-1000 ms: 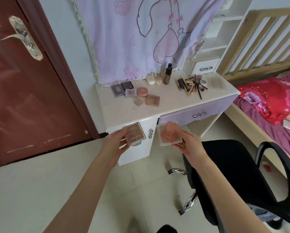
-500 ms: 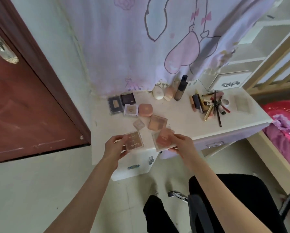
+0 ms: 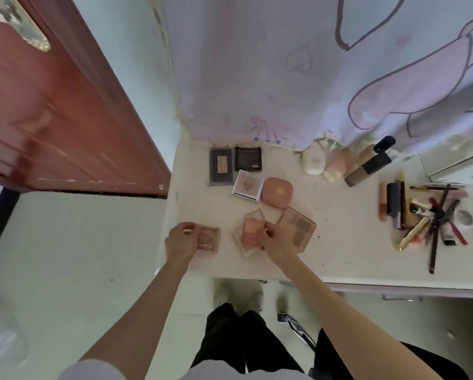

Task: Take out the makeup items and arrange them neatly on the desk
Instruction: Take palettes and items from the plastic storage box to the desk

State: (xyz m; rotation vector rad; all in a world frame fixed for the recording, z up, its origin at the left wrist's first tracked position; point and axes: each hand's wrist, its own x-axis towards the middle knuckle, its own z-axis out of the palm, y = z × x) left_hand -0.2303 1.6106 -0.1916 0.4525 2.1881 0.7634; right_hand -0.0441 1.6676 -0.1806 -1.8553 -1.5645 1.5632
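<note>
- Left hand (image 3: pixel 181 240): fingers curled round the left edge of a pink square compact (image 3: pixel 208 239), held low over the near-left part of the desk (image 3: pixel 339 250); whether the case already rests on the surface cannot be told
- Right hand (image 3: pixel 274 240): pinching a clear-cased blush compact (image 3: pixel 249 233) at its right side, just left of a brown multi-pan palette (image 3: pixel 298 229), which its edge appears to overlap
- Far row, already laid out: two dark palettes (image 3: pixel 221 165), a white square case (image 3: pixel 248 185) and a rounded pink compact (image 3: pixel 278 192), close together
- Far right: a loose heap of lipsticks, brushes and pencils (image 3: pixel 424 215), not yet ordered
- Step in hand, as judged: setting down the two compacts in front of the far row
- Next move, as judged: lower both flat, square their edges to the row, keep a small gap from the brown palette, then let go
</note>
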